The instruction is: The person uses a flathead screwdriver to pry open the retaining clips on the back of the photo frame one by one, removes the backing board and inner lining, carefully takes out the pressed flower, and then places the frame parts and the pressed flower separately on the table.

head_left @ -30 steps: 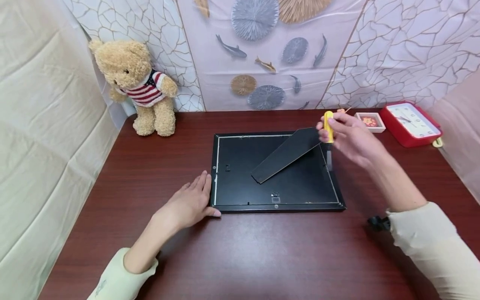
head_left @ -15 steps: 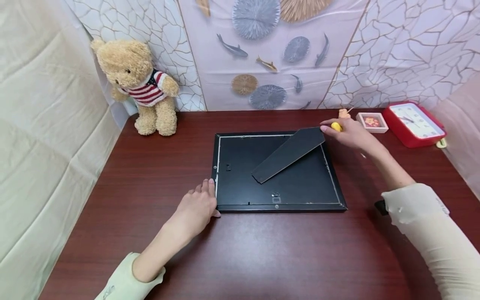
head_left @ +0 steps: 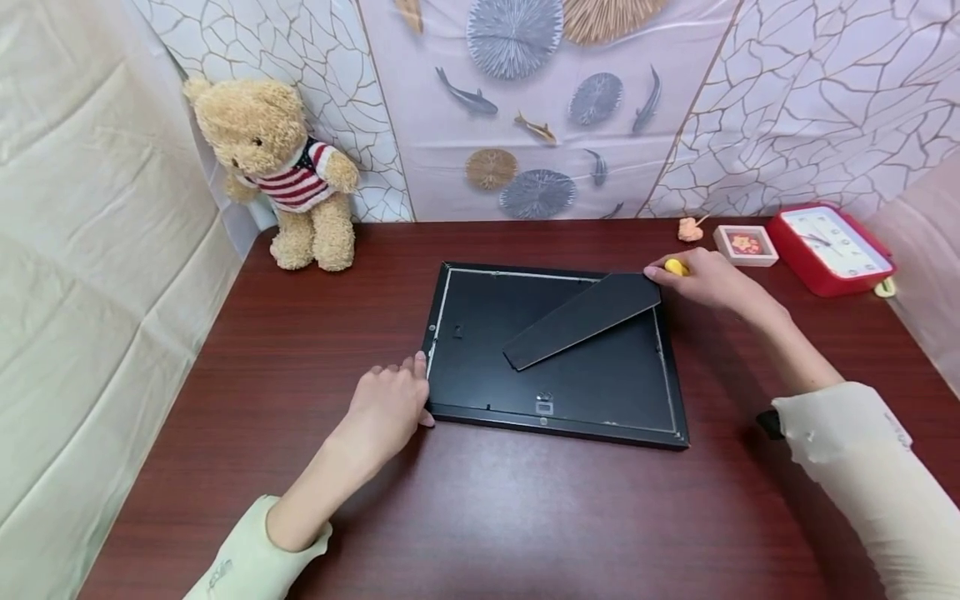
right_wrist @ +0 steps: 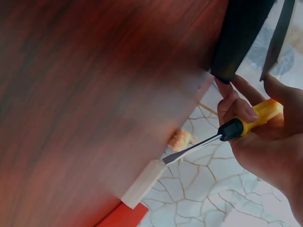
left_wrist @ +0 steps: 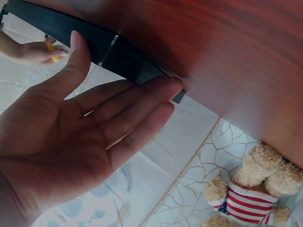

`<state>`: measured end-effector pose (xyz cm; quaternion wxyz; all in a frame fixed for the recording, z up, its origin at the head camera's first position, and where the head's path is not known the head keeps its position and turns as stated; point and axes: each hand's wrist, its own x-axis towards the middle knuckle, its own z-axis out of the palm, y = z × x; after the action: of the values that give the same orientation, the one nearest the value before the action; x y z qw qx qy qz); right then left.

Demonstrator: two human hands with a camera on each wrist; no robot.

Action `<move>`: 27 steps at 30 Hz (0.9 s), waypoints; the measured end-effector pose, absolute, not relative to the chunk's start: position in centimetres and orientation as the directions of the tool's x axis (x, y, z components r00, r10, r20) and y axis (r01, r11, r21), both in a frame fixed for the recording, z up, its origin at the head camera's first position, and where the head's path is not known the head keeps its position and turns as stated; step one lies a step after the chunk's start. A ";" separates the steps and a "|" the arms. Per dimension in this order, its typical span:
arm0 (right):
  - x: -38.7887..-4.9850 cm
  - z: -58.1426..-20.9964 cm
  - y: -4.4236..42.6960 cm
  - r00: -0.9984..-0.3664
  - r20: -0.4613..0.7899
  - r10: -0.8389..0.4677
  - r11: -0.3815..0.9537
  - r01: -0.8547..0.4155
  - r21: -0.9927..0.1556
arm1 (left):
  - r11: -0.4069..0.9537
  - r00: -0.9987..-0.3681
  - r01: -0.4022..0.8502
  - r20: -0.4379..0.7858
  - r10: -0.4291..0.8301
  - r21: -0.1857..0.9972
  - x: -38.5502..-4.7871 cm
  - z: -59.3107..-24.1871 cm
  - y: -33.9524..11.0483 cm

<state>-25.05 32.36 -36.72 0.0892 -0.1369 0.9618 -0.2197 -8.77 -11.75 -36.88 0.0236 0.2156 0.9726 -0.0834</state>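
Observation:
A black picture frame [head_left: 480, 375] lies back side up on the table, slightly turned, its stand flap [head_left: 585, 321] slanting across the backing. Along the frame's left edge rests my left hand [head_left: 390, 404]; the left wrist view shows that hand [left_wrist: 94, 113] with straight fingers against the frame's side. My right hand [head_left: 708, 279] is at the far right corner, its fingertips touching the frame. In the right wrist view its fingers curl round the yellow handle [right_wrist: 262, 116] of a screwdriver, with the metal blade [right_wrist: 189, 150] pointing away from the frame.
A teddy bear [head_left: 288, 175] in a striped sweater sits at the back left. Along the back right stand a small peach-coloured object [head_left: 690, 229], a small framed picture [head_left: 746, 245] and a red clock [head_left: 828, 250]. Patterned cloth [head_left: 517, 125] hangs behind the table.
My right hand moved from above the frame's right side to its far right corner, the screwdriver still in it. The frame has turned slightly, its near right corner now closer to me.

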 end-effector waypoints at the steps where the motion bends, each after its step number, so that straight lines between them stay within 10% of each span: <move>1: -24.8 -36.6 32.5 -0.943 -0.120 -0.310 0.870 -0.230 -0.436 | 0.892 -0.905 0.425 -0.073 0.418 -0.156 -9.0 -36.8 -11.9; 18: -18.3 -34.9 32.9 -0.881 -0.283 -0.379 0.895 -0.271 -0.354 | 0.956 -0.955 0.291 0.069 0.288 0.030 -14.1 -37.8 -14.8; 27: -15.9 -34.7 32.2 -0.825 -0.352 -0.443 0.872 -0.304 -0.384 | 0.925 -0.943 0.327 0.011 0.331 0.195 -20.4 -46.6 -17.9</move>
<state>-15.93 32.17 -34.65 0.2198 -0.1981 0.9421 -0.1576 -20.37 -17.94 -46.63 0.0109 0.1678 0.9809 0.0977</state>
